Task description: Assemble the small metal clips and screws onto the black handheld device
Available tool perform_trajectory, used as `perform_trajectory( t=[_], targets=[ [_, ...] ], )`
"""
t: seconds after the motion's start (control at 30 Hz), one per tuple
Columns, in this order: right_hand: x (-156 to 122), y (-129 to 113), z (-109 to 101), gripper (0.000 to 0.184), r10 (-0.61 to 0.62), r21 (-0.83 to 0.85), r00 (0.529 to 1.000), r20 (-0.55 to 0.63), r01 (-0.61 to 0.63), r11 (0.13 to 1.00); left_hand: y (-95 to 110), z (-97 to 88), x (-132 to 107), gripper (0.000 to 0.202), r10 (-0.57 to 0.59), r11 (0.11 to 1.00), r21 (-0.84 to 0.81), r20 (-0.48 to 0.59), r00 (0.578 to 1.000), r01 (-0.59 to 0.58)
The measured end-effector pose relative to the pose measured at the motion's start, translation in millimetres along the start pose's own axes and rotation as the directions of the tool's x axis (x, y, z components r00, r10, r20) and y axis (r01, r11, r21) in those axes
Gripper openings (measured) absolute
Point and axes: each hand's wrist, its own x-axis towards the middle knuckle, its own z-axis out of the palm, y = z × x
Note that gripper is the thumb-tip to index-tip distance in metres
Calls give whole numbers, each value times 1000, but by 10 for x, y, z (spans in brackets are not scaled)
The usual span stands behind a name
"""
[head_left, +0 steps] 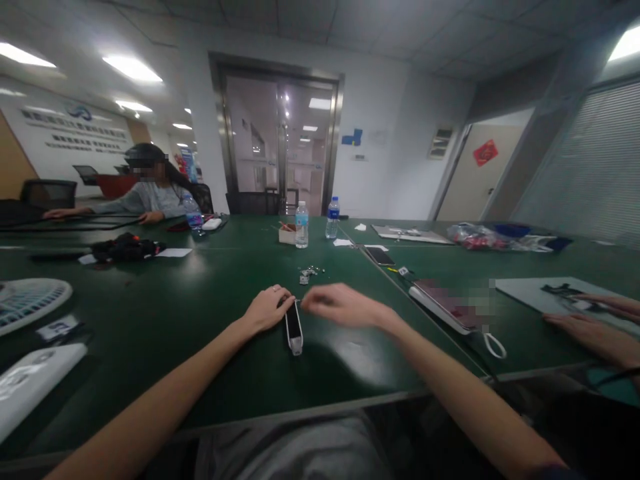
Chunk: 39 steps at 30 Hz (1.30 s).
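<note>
A narrow, long object (294, 325) with a black top, white sides and a pale, clear-looking near end lies on the dark green table in front of me. My left hand (267, 308) is closed on its far left edge, thumb and fingers at the rim. Just right of that far end, my right hand (343, 303) hovers with bent fingers drawn together, slightly blurred by motion. Whatever its fingertips pinch, if anything, is too small to make out. Beyond both hands sits a little cluster of small shiny pieces (306, 275).
Two water bottles (301, 230) (333, 220) and a small box (287, 233) stand farther back. To the right lie a phone (379, 255) and a white-edged device (443, 307). A co-worker's hands (585, 333) rest at a grey mat (525, 293). A white fan-like grille (33, 300) lies left.
</note>
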Motion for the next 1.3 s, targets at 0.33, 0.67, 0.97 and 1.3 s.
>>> perform_trajectory(
  t=[0.33,0.67,0.97,1.3],
  targets=[
    [1105,1286,1326,90,423,-188,865,271,-383,904,4,-30,-29,43,54,998,10,66,996,-55],
    [1260,1408,1530,70,118,-106,940,320,-89,990,1,-12,-9,39,58,998,32,88,994,-61],
    [603,954,1347,66,123,-101,956,268,-99,990,-88,60,4,41,111,985,127,41,993,-115],
    [233,1024,895,45,52,-164,982,179,-22,986,-193,62,17,36,163,976,141,33,986,-166]
  ],
)
